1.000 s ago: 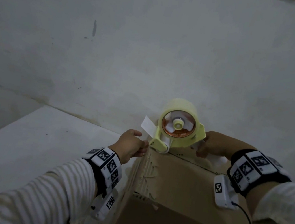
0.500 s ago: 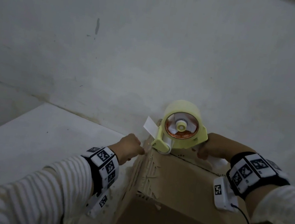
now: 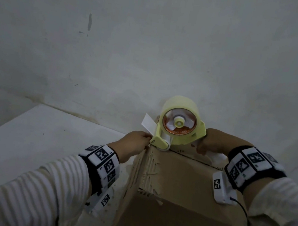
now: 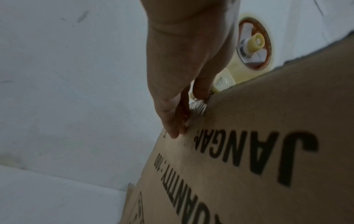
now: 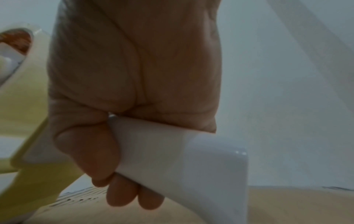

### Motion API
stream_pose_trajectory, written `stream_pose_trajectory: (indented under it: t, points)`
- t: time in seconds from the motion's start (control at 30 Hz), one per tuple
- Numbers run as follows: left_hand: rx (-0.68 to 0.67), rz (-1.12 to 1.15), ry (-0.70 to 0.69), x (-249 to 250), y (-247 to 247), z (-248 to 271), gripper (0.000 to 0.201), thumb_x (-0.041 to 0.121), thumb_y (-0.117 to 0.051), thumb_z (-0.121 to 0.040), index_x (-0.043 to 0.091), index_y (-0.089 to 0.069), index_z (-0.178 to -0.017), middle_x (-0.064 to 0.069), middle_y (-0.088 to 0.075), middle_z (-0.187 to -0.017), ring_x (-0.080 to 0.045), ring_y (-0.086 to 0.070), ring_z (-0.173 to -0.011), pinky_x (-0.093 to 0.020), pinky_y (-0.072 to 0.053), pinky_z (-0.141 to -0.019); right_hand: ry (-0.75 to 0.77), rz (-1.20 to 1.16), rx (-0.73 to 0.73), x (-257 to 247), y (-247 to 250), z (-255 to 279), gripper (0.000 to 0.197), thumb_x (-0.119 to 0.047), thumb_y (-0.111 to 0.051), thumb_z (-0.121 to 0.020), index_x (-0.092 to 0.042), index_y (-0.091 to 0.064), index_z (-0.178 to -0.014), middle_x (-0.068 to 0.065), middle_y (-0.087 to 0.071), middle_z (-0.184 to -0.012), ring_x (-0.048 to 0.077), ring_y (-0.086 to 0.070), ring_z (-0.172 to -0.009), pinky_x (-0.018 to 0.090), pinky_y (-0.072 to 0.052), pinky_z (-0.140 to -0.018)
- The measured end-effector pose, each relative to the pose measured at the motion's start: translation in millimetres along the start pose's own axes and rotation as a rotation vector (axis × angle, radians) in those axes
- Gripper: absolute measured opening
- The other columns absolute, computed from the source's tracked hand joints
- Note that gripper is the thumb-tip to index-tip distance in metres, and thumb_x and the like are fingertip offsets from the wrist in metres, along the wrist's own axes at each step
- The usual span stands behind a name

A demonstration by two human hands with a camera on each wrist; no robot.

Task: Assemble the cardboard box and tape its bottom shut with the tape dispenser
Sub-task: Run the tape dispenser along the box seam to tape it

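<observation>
A brown cardboard box point(image 3: 191, 186) stands with its closed flaps up; black print shows on its side point(image 4: 258, 166). A yellow-green tape dispenser point(image 3: 179, 124) with a tape roll sits on the box's far left corner. My right hand point(image 3: 214, 143) grips its white handle point(image 5: 182, 159), fingers curled round it. My left hand point(image 3: 136, 141) is at that same corner, just below the dispenser's roller. Thumb and fingers pinch the crinkled tape end point(image 4: 198, 106) against the top of the box's side. A white tab point(image 3: 148, 125) sticks up from the dispenser's front.
The box rests on a white table point(image 3: 25, 143), close to a grey-white wall point(image 3: 155, 37). Torn paper layers point(image 3: 150, 172) roughen the box top near its left edge. A black cable point(image 3: 245, 212) runs from the right wrist camera over the box.
My left hand has dropped from beside the raised white tab to the box's far left corner. The dispenser and my right hand have barely moved.
</observation>
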State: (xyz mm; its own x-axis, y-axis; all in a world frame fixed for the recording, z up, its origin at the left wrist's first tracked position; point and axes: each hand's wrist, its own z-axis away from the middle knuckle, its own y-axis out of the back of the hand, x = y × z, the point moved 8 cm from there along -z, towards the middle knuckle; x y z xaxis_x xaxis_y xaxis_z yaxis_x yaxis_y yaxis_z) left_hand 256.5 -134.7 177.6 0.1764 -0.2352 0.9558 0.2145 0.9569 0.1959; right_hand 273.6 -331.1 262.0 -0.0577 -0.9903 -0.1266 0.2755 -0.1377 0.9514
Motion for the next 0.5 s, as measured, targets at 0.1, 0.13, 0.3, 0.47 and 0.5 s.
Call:
stream_pose_trajectory:
  t: [0.1, 0.13, 0.3, 0.47, 0.5]
  points:
    - [-0.075, -0.117, 0.029, 2, 0, 7, 0.022, 0.019, -0.041, -0.098, 0.020, -0.060, -0.110, -0.009, -0.055, -0.105, -0.021, -0.047, -0.095, -0.033, -0.037, -0.078, -0.008, 0.017, 0.005, -1, 1, 3, 0.036, 0.001, -0.064, -0.072, -0.001, -0.068, -0.107, 0.013, -0.060, -0.099, 0.025, -0.049, -0.083, 0.031, -0.040, -0.069]
    - [-0.096, -0.160, 0.029, 1, -1, 8, 0.018, 0.017, -0.041, -0.098, 0.019, -0.057, -0.105, -0.008, -0.051, -0.104, -0.021, -0.044, -0.093, -0.033, -0.035, -0.077, -0.009, 0.028, 0.004, -2, 0, 3, 0.036, 0.000, -0.064, -0.072, -0.001, -0.068, -0.108, 0.015, -0.063, -0.104, 0.025, -0.049, -0.084, 0.032, -0.040, -0.069]
    - [-0.136, -0.225, -0.005, 6, -6, 25, 0.026, 0.013, -0.049, -0.093, 0.008, -0.061, -0.116, -0.005, -0.056, -0.110, -0.025, -0.050, -0.102, -0.034, -0.039, -0.085, -0.011, 0.088, 0.014, -9, 2, 10, 0.035, -0.003, -0.063, -0.073, 0.003, -0.066, -0.108, 0.021, -0.063, -0.110, 0.024, -0.048, -0.080, 0.033, -0.038, -0.066]
    - [-0.094, -0.347, -0.022, 13, -11, 38, 0.011, 0.011, -0.053, -0.090, 0.015, -0.054, -0.079, -0.002, -0.044, -0.070, -0.015, -0.035, -0.058, -0.025, -0.029, -0.055, 0.043, 0.150, 0.045, -14, 9, 22, 0.017, -0.003, -0.061, -0.072, -0.009, -0.053, -0.086, 0.006, -0.050, -0.077, 0.019, -0.043, -0.064, 0.029, -0.037, -0.061]
    - [-0.067, -0.371, -0.005, 13, -10, 39, 0.011, 0.011, -0.054, -0.089, 0.013, -0.055, -0.079, -0.002, -0.041, -0.067, -0.015, -0.033, -0.056, -0.025, -0.027, -0.053, 0.065, 0.152, 0.038, -14, 9, 24, 0.019, -0.004, -0.061, -0.073, -0.010, -0.054, -0.090, 0.006, -0.051, -0.079, 0.019, -0.044, -0.066, 0.029, -0.038, -0.061]
